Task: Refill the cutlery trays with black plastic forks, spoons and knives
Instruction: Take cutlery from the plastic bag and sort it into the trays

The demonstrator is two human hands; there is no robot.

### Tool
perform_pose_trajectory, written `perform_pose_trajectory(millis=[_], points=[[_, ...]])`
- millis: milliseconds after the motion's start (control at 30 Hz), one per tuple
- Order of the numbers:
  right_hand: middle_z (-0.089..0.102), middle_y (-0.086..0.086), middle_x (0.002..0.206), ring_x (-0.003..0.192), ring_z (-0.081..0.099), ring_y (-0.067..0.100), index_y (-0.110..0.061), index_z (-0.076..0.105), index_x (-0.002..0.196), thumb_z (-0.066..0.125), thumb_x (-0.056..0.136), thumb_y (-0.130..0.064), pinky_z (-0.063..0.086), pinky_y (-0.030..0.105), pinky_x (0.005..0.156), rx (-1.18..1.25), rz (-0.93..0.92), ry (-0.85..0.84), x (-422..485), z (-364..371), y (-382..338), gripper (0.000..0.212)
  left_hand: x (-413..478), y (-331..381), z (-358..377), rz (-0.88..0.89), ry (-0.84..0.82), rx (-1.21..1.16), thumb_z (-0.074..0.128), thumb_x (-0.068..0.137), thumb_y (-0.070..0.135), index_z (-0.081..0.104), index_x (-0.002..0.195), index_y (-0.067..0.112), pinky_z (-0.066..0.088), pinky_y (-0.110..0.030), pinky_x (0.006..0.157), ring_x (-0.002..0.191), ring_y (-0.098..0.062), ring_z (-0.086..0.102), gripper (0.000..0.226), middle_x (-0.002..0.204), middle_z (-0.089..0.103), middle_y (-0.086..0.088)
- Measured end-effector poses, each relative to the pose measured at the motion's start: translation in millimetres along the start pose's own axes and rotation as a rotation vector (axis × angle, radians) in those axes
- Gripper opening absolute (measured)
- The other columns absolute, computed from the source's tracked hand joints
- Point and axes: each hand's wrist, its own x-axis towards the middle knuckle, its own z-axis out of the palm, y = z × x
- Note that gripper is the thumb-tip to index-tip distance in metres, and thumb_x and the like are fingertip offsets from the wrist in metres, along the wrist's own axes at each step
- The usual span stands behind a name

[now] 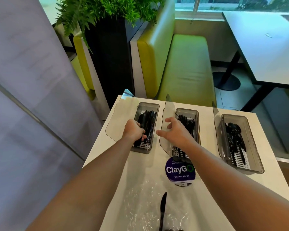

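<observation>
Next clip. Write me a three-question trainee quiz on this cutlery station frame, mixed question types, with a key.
1. True or false: the left hand is in the knife tray.
2. Which tray holds spoons? A) left B) middle C) right
3. Fill in: a single black ____ lies on the clear plastic wrap nearest the camera.

Key:
1. True; its fingers are closed on knives.
2. C, the spoon tray; the middle is the fork tray, with the right hand open above it.
3. knife
</observation>
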Motion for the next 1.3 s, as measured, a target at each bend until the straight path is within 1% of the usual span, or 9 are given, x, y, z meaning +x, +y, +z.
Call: perform_pose_trajectory(millis=[367,533,667,833,933,1000,1133,1200,1300], points=[[0.051,0.003,0.139,0.119,0.056,0.017,-0.022,0.04,0.148,0.068,0.092,-0.046,0.048,0.032,0.094,0.029,-0.002,0.008,-10,-1,-4,0.067,-11,-15,-4,0.112,0.054,0.122,0.068,0.092,0.013,0.067,0.103,0.008,0.059,-0.041,0.086,0.091,-0.029,0.07,0.012,0.099,0.072,-0.012],[0.063,0.0,0.091,0.077,0.057,0.009,-0.022,0.064,0.103,0.064,0.096,-0.043,0.047,0.026,0.068,0.116,-0.179,0.14,-38,-7,-5,0.022,-58,-16,-21,0.247,-0.068,-0.059,0.06,0.1,0.019,0.067,0.103,0.007,0.055,-0.033,0.057,0.067,-0.022,0.07,0.014,0.089,0.075,-0.012],[0.065,0.002,0.066,0.052,0.055,0.006,-0.01,0.068,0.085,0.062,0.099,-0.038,0.051,0.028,0.059,0.098,-0.239,-0.12,-69,-8,-3,0.032,-107,-32,-30,0.336,-0.153,-0.017,0.063,0.099,0.026,0.067,0.09,0.008,0.047,-0.028,0.049,0.058,-0.019,0.065,0.021,0.077,0.074,-0.01],[0.074,0.019,0.081,0.063,0.067,0.025,0.008,0.07,0.095,0.061,0.1,-0.024,0.06,0.039,0.067,-0.164,0.047,-0.587,-99,6,8,0.034,-150,-60,-30,0.159,-0.402,0.328,0.079,0.084,0.043,0.069,0.096,0.012,0.046,-0.021,0.051,0.071,-0.012,0.064,0.034,0.088,0.073,-0.003],[0.073,0.023,0.082,0.056,0.067,0.025,0.009,0.066,0.092,0.062,0.099,-0.019,0.06,0.035,0.059,-0.43,0.182,-0.721,-117,20,14,0.03,-163,-74,-27,0.068,-0.445,0.416,0.076,0.088,0.028,0.071,0.093,0.012,0.05,-0.026,0.056,0.075,-0.019,0.075,0.017,0.089,0.076,-0.007],[0.067,0.018,0.072,0.049,0.065,0.023,0.005,0.06,0.085,0.064,0.098,-0.019,0.057,0.031,0.052,-0.51,0.22,-0.697,-128,30,18,0.027,-173,-77,-23,0.074,-0.384,0.344,0.065,0.094,0.014,0.07,0.088,0.01,0.052,-0.026,0.054,0.073,-0.022,0.076,0.008,0.085,0.076,-0.007],[0.07,0.014,0.081,0.072,0.074,0.03,0.0,0.057,0.098,0.069,0.094,-0.029,0.055,0.051,0.072,-0.62,0.212,-0.635,-137,45,26,0.032,-186,-67,-11,0.16,-0.288,0.21,0.061,0.097,0.011,0.064,0.088,0.008,0.051,-0.027,0.049,0.066,-0.02,0.073,0.01,0.084,0.074,-0.01],[0.07,0.012,0.078,0.061,0.071,0.021,0.003,0.059,0.109,0.072,0.093,-0.024,0.059,0.041,0.07,-0.483,0.263,-0.55,-137,49,34,0.034,-188,-60,-5,0.207,-0.278,0.142,0.063,0.097,0.012,0.063,0.088,0.009,0.051,-0.028,0.048,0.066,-0.021,0.073,0.01,0.084,0.075,-0.012],[0.068,0.013,0.073,0.043,0.062,0.012,0.001,0.061,0.094,0.075,0.088,-0.009,0.056,0.024,0.046,-0.072,0.398,-0.368,-135,52,44,0.018,-193,-51,3,0.286,-0.282,0.097,0.065,0.097,0.013,0.064,0.09,0.01,0.053,-0.031,0.05,0.073,-0.026,0.075,0.008,0.085,0.075,-0.01]])
